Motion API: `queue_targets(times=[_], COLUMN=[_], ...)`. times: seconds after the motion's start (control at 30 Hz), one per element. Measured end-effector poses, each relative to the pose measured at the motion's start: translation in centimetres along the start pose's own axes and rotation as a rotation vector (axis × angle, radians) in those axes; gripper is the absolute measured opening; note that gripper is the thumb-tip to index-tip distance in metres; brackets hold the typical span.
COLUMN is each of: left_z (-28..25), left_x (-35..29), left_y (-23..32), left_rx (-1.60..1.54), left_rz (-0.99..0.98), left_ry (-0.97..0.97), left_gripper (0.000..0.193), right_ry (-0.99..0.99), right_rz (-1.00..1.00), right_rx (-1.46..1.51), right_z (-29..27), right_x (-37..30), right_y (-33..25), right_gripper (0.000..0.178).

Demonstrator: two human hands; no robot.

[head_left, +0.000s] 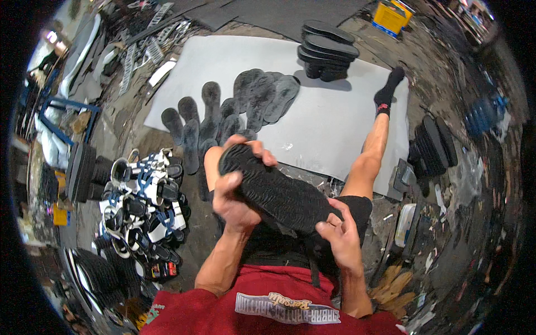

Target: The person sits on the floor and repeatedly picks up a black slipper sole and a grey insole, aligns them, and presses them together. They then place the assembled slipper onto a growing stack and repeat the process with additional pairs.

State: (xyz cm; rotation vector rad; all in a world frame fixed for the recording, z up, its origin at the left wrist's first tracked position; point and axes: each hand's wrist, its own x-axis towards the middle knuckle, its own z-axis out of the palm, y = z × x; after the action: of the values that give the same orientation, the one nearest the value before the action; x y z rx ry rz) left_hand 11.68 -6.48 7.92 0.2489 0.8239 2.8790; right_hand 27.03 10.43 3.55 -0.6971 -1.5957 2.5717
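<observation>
Two ends of one black sole (pixel 285 195) are gripped by the half-curled left hand (pixel 235 209) and right hand (pixel 344 239), likely for steadiness.

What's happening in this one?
A seated person holds a black, ripple-textured shoe sole in both bare hands, the left hand at its far end and the right hand at its near end. Ahead lies a large pale grey sheet, with dark grey sole-shaped pieces spread over its left part and a stack of thick black soles near its far edge. A heap of white-and-dark strapped sandals sits to the left.
</observation>
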Motion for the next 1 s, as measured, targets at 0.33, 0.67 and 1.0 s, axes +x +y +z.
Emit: queue_targets(times=[0.33, 0.67, 1.0], left_z=[-2.8, -4.2, -5.4], left_x=[-8.3, -10.3, -11.2], left_y=[-3.9, -6.9, -6.8], left_rx=[-0.534, -0.395, -0.52], left_rz=[-1.3, -1.482, -1.481], left_ry=[-0.185, -0.137, -0.22], left_gripper=[0.087, 0.087, 0.083], right_ry=[0.115, 0.118, 0.206], right_rz=[-0.348, -0.451, -0.483], right_rx=[0.078, -0.564, -0.617], right_z=[-9.8, -7.1, -6.0], right_x=[3.6, 2.7, 2.4], right_y=[-4.0, -6.9, -5.9], right_gripper=[0.022, 0.017, 0.016])
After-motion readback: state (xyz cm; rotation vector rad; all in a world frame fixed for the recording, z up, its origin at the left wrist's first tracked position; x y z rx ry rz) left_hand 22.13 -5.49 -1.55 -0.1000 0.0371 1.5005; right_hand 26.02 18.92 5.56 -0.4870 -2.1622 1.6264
